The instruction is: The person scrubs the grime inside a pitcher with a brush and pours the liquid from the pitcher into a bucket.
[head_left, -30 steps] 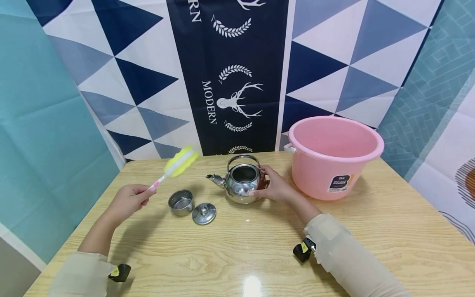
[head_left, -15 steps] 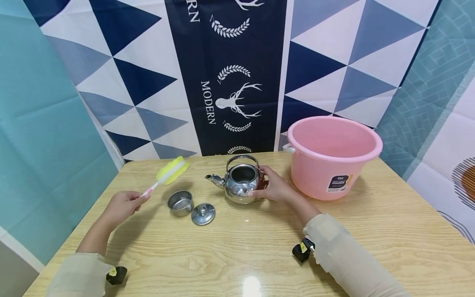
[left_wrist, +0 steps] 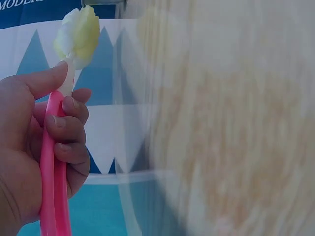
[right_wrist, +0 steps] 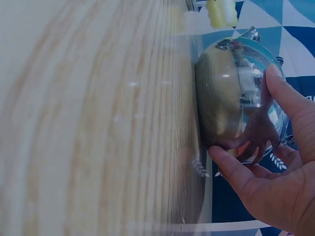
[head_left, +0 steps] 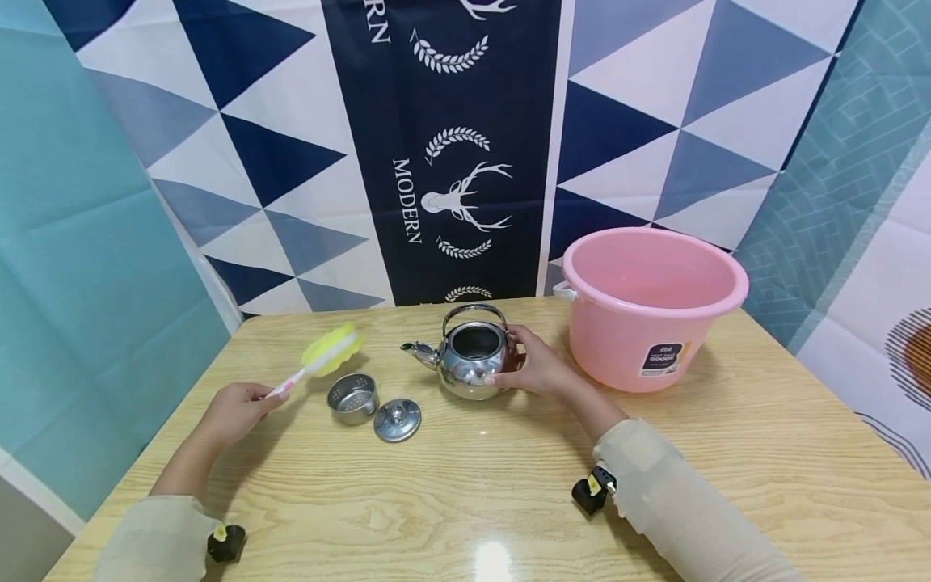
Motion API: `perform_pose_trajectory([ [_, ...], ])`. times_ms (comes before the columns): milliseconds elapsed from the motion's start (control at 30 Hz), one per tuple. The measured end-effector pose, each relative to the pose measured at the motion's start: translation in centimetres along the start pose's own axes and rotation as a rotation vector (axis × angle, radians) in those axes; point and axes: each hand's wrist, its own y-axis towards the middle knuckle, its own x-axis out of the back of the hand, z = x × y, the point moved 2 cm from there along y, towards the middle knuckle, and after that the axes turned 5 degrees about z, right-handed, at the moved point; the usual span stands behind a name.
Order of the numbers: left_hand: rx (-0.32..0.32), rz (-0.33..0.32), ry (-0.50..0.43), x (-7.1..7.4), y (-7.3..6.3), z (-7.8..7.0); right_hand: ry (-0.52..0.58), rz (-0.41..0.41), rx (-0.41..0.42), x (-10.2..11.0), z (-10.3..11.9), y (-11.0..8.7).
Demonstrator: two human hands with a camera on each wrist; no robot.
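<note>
My left hand grips a sponge brush at the table's left, its yellow and white head raised toward the back. In the left wrist view, the fingers curl round the pink handle, with the thumb laid along its upper part. At the centre, a shiny steel teapot stands upright and lidless, its hoop handle up and spout to the left. My right hand holds its right side, thumb and fingers spread around the body. Between the hands lie a perforated steel strainer and a round knobbed lid.
A big pink bucket stands at the back right, just beyond my right hand. Its pale handle fitting faces left. Behind the wooden table hangs a patterned cloth along the back edge.
The left hand has moved down and a little left, lowering the brush so its head now sits just behind the strainer. Right hand, teapot, strainer and lid stay where they were.
</note>
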Motion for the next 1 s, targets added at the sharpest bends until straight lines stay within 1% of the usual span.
perform_pose_trajectory([
  [167,-0.004,-0.007,0.043,0.0,0.2,0.4,-0.004,-0.003,-0.003,0.0,0.0,0.0],
  [200,0.006,-0.005,0.044,0.0,0.2,0.5,0.0,-0.003,-0.003,0.0,0.0,0.0],
  [267,0.004,-0.007,0.053,0.0,0.3,0.6,0.003,-0.002,-0.002,0.0,0.0,0.0],
  [467,-0.021,-0.016,0.123,-0.3,0.7,1.1,-0.001,0.004,-0.012,0.0,-0.1,0.0],
  [600,-0.023,-0.014,0.138,-0.4,0.8,1.2,-0.004,0.003,-0.019,0.1,-0.1,0.0],
  [800,0.016,0.021,0.133,-0.8,0.8,1.3,0.009,0.004,-0.009,0.0,-0.1,0.0],
  [1000,0.038,0.024,0.18,-0.8,0.7,1.3,0.005,-0.002,-0.004,-0.1,-0.2,0.0],
])
